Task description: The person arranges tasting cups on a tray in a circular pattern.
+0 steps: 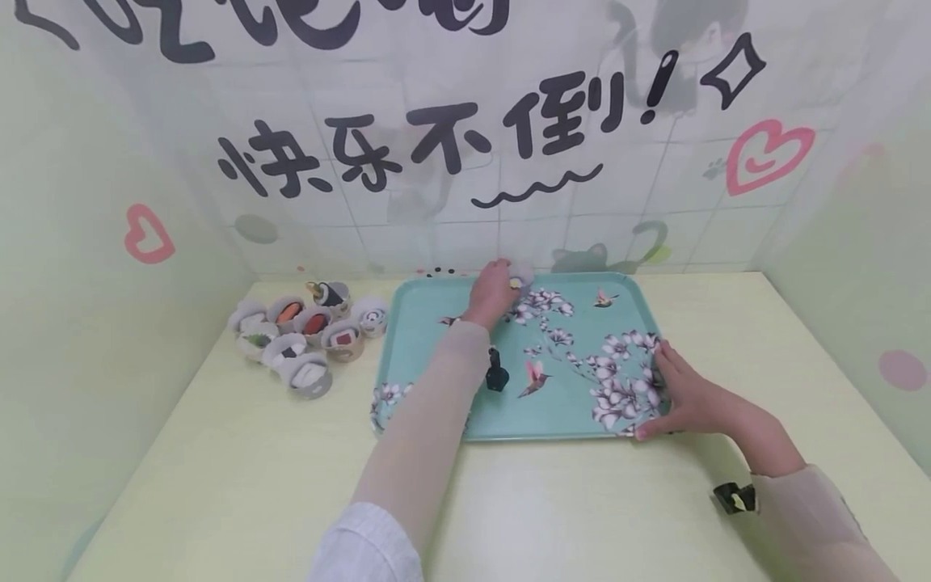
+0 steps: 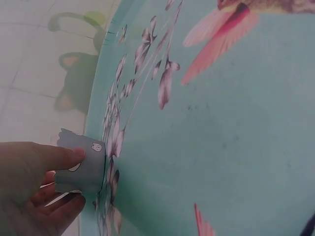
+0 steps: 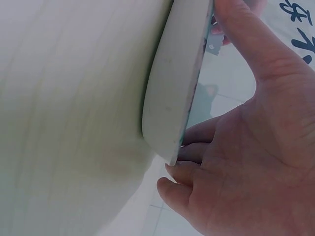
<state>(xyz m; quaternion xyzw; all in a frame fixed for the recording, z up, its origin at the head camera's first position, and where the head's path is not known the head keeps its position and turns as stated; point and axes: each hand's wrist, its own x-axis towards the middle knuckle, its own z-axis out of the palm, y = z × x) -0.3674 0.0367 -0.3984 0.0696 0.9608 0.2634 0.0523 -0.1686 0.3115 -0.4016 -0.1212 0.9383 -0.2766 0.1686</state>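
Observation:
A small grey paper cup (image 2: pixel 88 172) with printed white cat faces is at the far edge of the turquoise tray (image 1: pixel 575 420). My left hand (image 1: pixel 492 293) pinches it from the side, thumb on the near face and fingers beyond. The head view shows the same cup (image 1: pixel 520 276) mostly hidden by that hand, with something yellow and white at its front. At the tray's right side rests my right hand (image 1: pixel 694 402), thumb by the near corner and fingers spread along the rim. In the right wrist view, its fingers (image 3: pixel 197 135) touch the tray's edge.
Several similar cups (image 1: pixel 309 373) holding sushi-like pieces are grouped left of the tray, on the pale wooden table (image 1: pixel 240 469). A printed white curtain or wall (image 1: pixel 407 202) stands right behind the tray. Black wrist straps (image 1: pixel 497 376) show on both arms.

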